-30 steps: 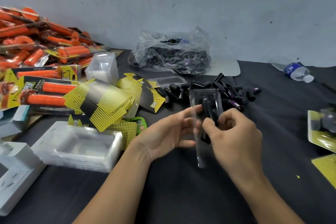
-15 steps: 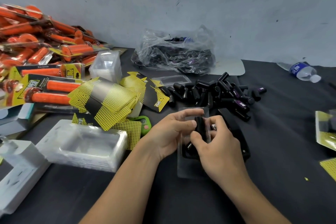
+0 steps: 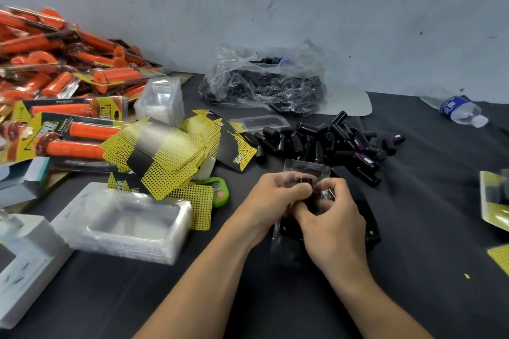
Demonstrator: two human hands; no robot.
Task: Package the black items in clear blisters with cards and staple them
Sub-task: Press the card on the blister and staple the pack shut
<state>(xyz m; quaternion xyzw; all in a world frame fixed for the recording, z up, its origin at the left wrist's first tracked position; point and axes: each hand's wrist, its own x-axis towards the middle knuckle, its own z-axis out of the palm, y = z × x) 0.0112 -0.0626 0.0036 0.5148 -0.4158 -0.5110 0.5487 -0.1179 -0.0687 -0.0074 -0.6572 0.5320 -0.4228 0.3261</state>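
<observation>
Clear blister, upright a second ago, now down at the table, left hand gripping it, right hand pinching a black item into place

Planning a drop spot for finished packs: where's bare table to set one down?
Bare dark cloth lies right of the loose black items, between the water bottle and the yellow card at the right edge. Another patch sits in front of the blister stack. The left is crowded: orange packs, card pile.
</observation>
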